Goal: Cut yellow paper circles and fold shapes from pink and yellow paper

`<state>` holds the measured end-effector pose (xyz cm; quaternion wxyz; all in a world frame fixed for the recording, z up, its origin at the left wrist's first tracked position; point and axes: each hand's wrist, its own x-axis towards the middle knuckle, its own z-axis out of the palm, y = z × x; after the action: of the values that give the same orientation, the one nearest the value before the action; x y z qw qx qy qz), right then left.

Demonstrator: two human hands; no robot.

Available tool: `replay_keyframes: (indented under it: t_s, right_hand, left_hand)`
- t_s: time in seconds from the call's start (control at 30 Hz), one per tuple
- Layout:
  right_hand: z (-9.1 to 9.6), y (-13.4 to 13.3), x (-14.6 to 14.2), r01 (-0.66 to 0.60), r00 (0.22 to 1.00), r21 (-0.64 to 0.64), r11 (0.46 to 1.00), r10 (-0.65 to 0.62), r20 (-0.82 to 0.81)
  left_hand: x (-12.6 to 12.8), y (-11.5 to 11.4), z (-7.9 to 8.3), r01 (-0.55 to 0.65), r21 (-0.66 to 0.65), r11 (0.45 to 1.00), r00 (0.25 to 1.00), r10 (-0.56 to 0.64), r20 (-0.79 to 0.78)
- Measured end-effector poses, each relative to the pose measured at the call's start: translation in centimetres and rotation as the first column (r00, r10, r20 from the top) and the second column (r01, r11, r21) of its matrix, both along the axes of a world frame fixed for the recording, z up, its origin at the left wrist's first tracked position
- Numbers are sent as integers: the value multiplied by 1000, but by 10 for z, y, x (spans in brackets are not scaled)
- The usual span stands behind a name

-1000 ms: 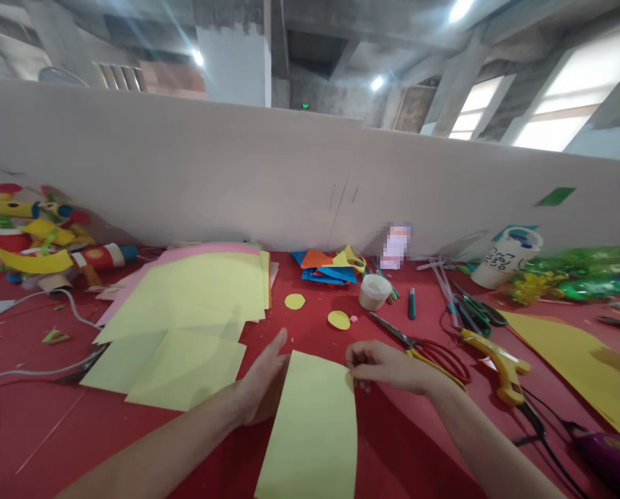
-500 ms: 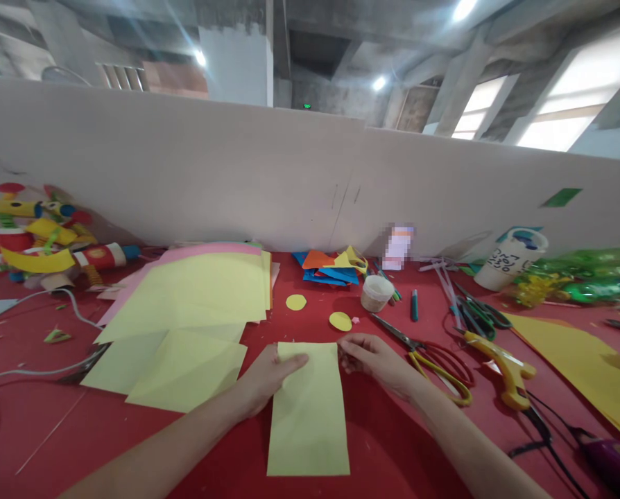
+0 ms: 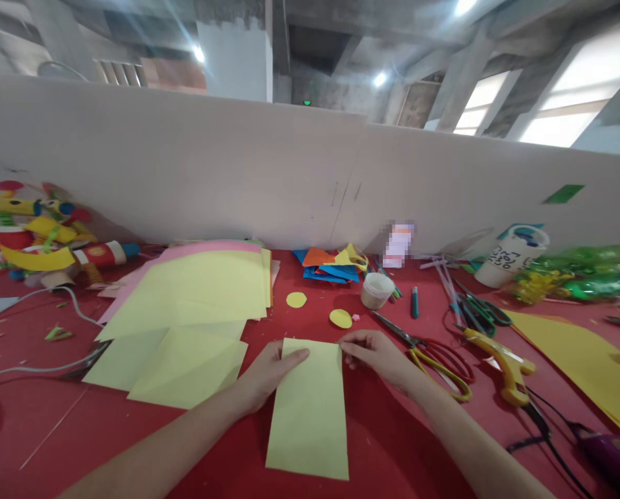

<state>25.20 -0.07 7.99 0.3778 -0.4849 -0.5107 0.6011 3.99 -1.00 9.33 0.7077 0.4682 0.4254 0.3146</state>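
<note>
A narrow rectangle of pale yellow paper (image 3: 310,416) slants toward me above the red table, its far edge between my hands. My left hand (image 3: 269,371) grips its upper left side, thumb on top and fingers hidden behind the sheet. At the upper right corner, my right hand (image 3: 375,353) pinches the paper between thumb and fingertips. Just beyond the hands lie two yellow paper discs (image 3: 340,319) and a tiny pink piece (image 3: 356,317). Scissors with red and yellow handles (image 3: 435,364) rest to the right of my right hand.
Stacked yellow and pink sheets (image 3: 195,284) cover the left. Behind are paper scraps (image 3: 331,267) and a small white tub (image 3: 377,290). On the right are a yellow glue gun (image 3: 502,360), green-handled scissors (image 3: 481,312) and orange-yellow sheets (image 3: 580,360). Paper models (image 3: 44,235) stand far left.
The far edge of the yellow paper has shifted slightly right and away from me, and the sheet is turned a little. Both hands keep hold of it.
</note>
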Motion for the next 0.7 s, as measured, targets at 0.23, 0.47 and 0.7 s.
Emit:
replay_keyframes:
  t_s: [0.23,0.47,0.7]
  right_hand:
    - [-6,5,7,11,998,25,1000,-12,57]
    - [-6,3,6,17,997,23,1000,-18,77]
    - [-6,0,3,10,993,46,999,-15,117]
  left_hand:
    - [2,0,-2,-29,-15,999,998,30,48]
    - [2,0,-4,-21,3,1000,1000,21,-12]
    - [1,0,-6,-31,9,999,999,31,-33]
